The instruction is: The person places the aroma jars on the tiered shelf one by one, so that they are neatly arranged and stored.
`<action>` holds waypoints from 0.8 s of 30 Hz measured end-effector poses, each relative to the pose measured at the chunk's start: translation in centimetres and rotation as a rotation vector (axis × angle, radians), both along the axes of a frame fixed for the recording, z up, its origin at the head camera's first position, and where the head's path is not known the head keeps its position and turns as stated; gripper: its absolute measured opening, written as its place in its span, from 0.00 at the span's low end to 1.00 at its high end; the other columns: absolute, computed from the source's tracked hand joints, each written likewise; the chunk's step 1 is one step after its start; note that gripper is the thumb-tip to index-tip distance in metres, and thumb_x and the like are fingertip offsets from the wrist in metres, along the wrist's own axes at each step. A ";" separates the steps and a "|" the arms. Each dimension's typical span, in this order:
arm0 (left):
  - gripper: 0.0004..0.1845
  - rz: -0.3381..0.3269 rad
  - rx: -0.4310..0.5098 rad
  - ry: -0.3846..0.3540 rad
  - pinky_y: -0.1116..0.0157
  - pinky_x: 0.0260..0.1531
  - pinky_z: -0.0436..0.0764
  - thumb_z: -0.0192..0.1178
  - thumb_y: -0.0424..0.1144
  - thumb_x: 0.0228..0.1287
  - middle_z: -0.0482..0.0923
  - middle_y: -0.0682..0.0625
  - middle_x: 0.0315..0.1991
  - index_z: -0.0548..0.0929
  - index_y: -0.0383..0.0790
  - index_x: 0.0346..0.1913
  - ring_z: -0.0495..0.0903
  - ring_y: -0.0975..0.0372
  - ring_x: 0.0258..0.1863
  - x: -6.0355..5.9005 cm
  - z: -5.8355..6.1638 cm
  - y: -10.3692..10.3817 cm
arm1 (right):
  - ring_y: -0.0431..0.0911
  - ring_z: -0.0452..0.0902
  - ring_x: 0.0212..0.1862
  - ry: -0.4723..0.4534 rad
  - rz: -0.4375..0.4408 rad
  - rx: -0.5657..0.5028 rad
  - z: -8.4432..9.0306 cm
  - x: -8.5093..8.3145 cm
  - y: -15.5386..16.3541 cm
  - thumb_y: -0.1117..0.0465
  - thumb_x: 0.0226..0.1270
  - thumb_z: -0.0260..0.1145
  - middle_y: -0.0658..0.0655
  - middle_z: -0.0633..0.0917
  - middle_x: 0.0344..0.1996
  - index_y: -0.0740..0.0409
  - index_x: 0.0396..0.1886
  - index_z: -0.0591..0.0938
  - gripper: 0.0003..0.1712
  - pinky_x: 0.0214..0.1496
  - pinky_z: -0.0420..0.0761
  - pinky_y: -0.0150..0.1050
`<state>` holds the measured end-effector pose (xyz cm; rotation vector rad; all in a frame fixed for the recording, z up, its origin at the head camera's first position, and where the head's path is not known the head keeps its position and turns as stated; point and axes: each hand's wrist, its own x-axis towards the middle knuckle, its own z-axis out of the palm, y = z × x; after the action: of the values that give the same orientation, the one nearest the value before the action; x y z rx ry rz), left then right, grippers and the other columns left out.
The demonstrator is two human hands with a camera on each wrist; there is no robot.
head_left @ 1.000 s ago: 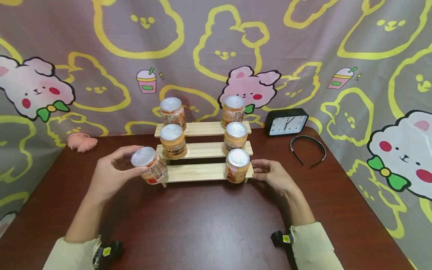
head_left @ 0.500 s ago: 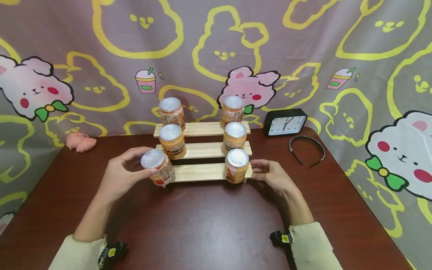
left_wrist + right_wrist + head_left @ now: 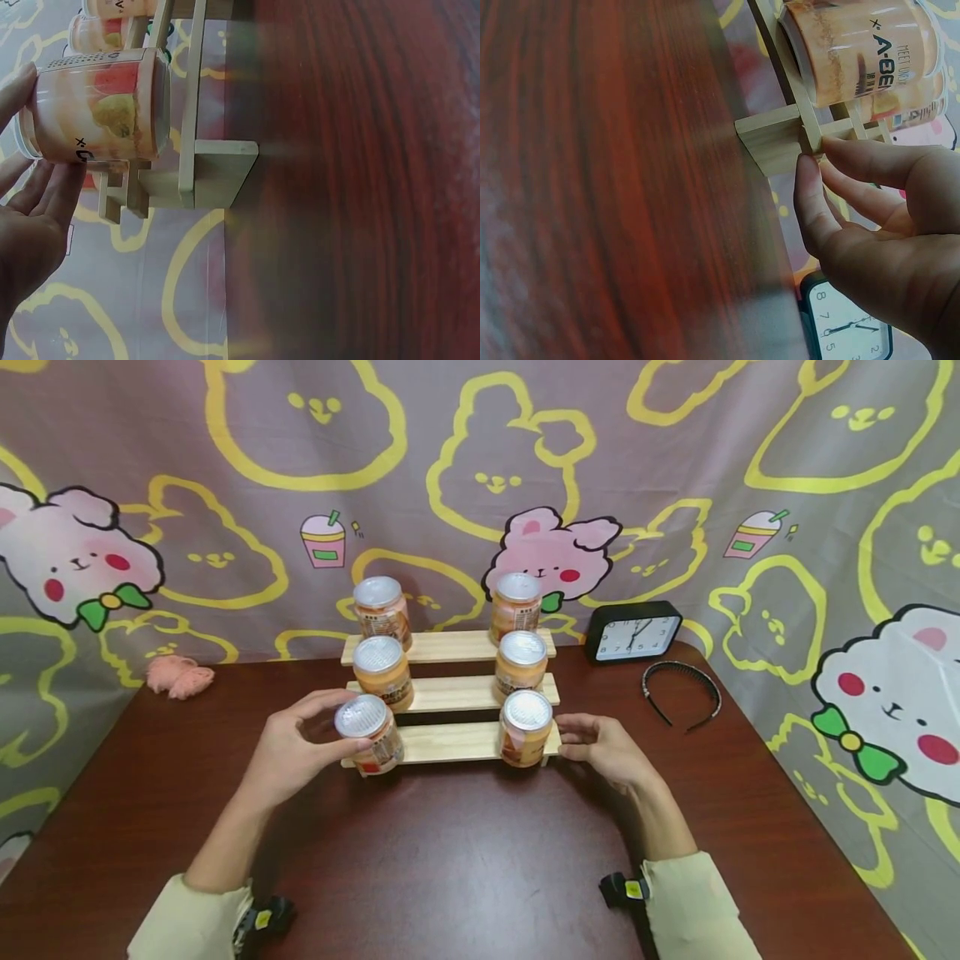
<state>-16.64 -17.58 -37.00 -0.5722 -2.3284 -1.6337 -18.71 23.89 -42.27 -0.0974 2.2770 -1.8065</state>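
2 hands at work, both at the wooden stepped rack [image 3: 450, 742]. Left hand [image 3: 288, 756]: fingers and thumb curled round 1 orange can [image 3: 367, 735], silver lid up, held at the left end of the rack's lowest step; whether its base touches the step cannot be told. Right hand [image 3: 606, 750]: holding nothing, fingers loosely extended, fingertips [image 3: 810, 161] touching the rack's right end, just beside the can on the lowest step [image 3: 526, 727].

5 further cans on the rack, counting that one: 2 on the middle step [image 3: 453, 693], 2 on the top step [image 3: 450, 646].

Surface: dark red-brown wood-grain table [image 3: 465, 860]. Right of the rack: black alarm clock [image 3: 634, 631], black headband [image 3: 684, 692]. Left of the rack, well apart: pink fluffy item [image 3: 180, 675].

Room: cloth backdrop [image 3: 480, 485] behind the rack, grey-mauve, with yellow rabbit outlines and pink rabbits.
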 end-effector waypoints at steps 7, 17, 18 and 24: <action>0.29 0.001 -0.024 -0.003 0.73 0.50 0.80 0.79 0.25 0.48 0.80 0.40 0.55 0.83 0.30 0.57 0.81 0.61 0.51 -0.2 -0.2 0.7 | 0.51 0.78 0.54 -0.002 0.006 -0.002 0.1 0.0 0.1 0.77 0.65 0.65 0.73 0.79 0.56 0.78 0.66 0.70 0.30 0.46 0.81 0.31; 0.29 0.010 -0.049 0.007 0.74 0.50 0.78 0.80 0.28 0.48 0.81 0.46 0.55 0.84 0.33 0.57 0.79 0.64 0.50 -0.3 -0.7 1.0 | 0.52 0.79 0.54 -0.004 0.011 -0.013 0.0 -0.1 0.1 0.78 0.64 0.65 0.73 0.80 0.55 0.78 0.66 0.71 0.30 0.47 0.82 0.32; 0.29 0.009 -0.048 0.006 0.74 0.50 0.78 0.80 0.28 0.48 0.81 0.46 0.55 0.84 0.33 0.57 0.79 0.64 0.50 -0.3 -0.7 1.0 | 0.52 0.79 0.54 -0.003 0.012 -0.013 0.0 -0.1 0.1 0.78 0.64 0.65 0.73 0.80 0.55 0.78 0.66 0.71 0.30 0.47 0.82 0.32; 0.29 0.011 -0.058 0.012 0.75 0.50 0.78 0.80 0.29 0.49 0.81 0.48 0.55 0.84 0.35 0.57 0.79 0.64 0.51 -0.4 -0.8 1.0 | 0.52 0.79 0.53 -0.006 0.008 -0.014 0.0 -0.1 0.1 0.78 0.64 0.65 0.73 0.80 0.55 0.78 0.66 0.71 0.30 0.46 0.82 0.32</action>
<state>-17.03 -16.62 -37.82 -0.5785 -2.3725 -1.5584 -18.80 23.97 -42.31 -0.1033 2.2563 -1.8164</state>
